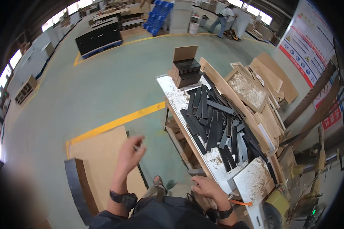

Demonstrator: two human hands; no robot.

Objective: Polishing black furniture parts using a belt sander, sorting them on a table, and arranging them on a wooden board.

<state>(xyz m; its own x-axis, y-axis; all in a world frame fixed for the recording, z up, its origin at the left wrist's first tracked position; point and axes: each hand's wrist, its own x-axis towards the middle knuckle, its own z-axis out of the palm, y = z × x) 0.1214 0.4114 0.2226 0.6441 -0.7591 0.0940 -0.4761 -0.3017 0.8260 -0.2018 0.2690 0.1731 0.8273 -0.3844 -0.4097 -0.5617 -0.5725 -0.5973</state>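
My left hand [130,154] is raised over a flat brown cardboard sheet [103,144] on the floor. Its fingers are loosely bent, with a gap between thumb and fingertips, and I see nothing held. My right hand [209,189] hangs beside the near end of a white-topped workbench [218,162], fingers half curled and apart, apparently holding nothing. Black and grey strips [214,126] lie in a loose heap on that bench. At its far end stands a stack of dark-faced boards [187,70], with one brown panel upright behind.
A long dark block [80,187] lies along the cardboard's left edge. Yellow floor lines [118,124] run past the bench. Brown panels [269,74] lean right of it, near a yellow-green machine [277,204]. Farther off are a black stack [99,38], a blue pallet [158,17] and a person [223,19].
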